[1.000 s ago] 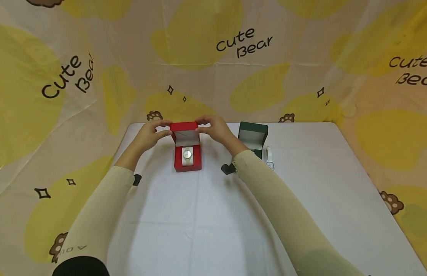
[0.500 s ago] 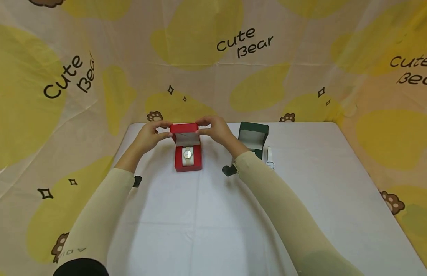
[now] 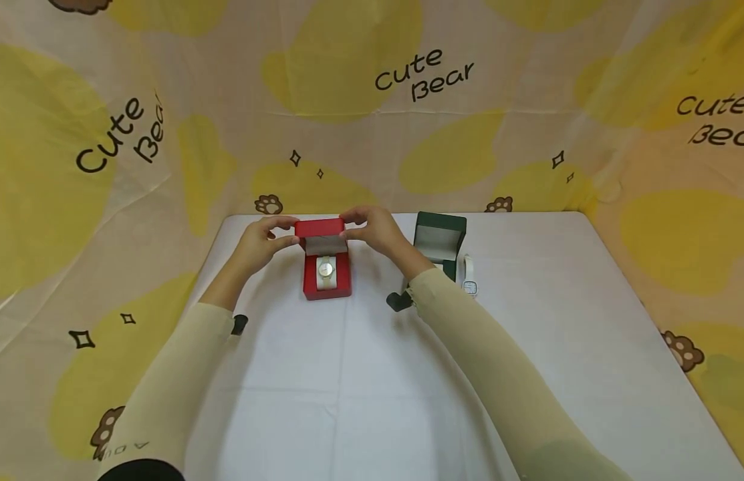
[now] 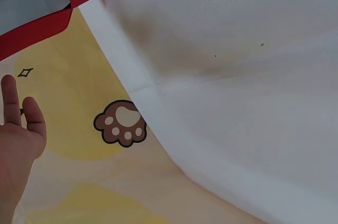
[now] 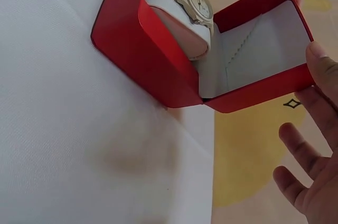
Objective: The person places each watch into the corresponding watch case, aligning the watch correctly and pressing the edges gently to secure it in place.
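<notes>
A red watch box point(image 3: 327, 280) stands on the white table point(image 3: 372, 374) with its lid point(image 3: 321, 228) half raised. A pale-strapped watch point(image 3: 326, 270) lies on the cushion inside. My left hand point(image 3: 285, 234) pinches the lid's left corner and my right hand point(image 3: 349, 226) pinches its right corner. The right wrist view shows the box point(image 5: 153, 49), the watch point(image 5: 194, 1), the grey-lined lid point(image 5: 259, 60), and my right thumb point(image 5: 322, 71) on the lid's edge. In the left wrist view only a corner of the box point(image 4: 37, 20) and two straight fingers point(image 4: 21, 123) show.
A dark green box point(image 3: 440, 242) stands open just right of my right forearm, with a white watch point(image 3: 470, 275) lying beside it on the table. A yellow patterned cloth point(image 3: 372, 100) hangs behind and around the table.
The red lid has tipped a little forward and down toward the box between my two hands. The box itself has stayed in place.
</notes>
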{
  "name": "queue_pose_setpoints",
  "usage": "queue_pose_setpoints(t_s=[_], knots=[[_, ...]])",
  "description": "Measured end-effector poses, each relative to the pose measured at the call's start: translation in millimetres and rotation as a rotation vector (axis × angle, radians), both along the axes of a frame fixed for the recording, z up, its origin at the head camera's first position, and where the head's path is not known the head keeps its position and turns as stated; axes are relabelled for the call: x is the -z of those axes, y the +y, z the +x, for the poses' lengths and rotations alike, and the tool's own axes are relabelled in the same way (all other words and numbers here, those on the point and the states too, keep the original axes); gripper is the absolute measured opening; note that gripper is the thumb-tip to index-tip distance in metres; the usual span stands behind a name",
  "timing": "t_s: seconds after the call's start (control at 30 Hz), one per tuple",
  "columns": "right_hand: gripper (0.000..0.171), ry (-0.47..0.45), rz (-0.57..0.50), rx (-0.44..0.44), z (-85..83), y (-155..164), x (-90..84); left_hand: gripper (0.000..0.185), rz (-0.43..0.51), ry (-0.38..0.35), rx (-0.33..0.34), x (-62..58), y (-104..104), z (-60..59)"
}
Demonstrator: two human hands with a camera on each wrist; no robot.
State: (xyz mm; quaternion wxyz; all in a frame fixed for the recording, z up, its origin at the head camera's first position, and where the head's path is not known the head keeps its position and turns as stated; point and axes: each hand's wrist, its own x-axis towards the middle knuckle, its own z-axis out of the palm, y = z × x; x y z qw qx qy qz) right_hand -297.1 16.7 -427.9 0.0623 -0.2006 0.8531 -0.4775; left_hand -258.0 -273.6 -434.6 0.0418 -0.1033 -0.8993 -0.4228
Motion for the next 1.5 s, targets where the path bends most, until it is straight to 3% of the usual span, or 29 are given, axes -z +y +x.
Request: queue_pose_setpoints(t_s=[0.3, 0.97, 1.5], knots=[[0.045, -0.011, 0.064, 0.020, 6.7, -0.3, 0.7, 0.044, -0.020, 0.017, -0.001, 0.3, 0.1, 4.0], [0.045, 0.010, 0.092, 0.033, 16.8, -0.5, 5.3, 0.048, 0.025, -0.027, -0.045, 3.1, 1.8, 17.8], [0.048, 0.009, 0.074, 0.057, 23.0, -0.4, 11.1, 0.050, 0.048, -0.055, -0.065, 8.7, 1.9, 21.7]])
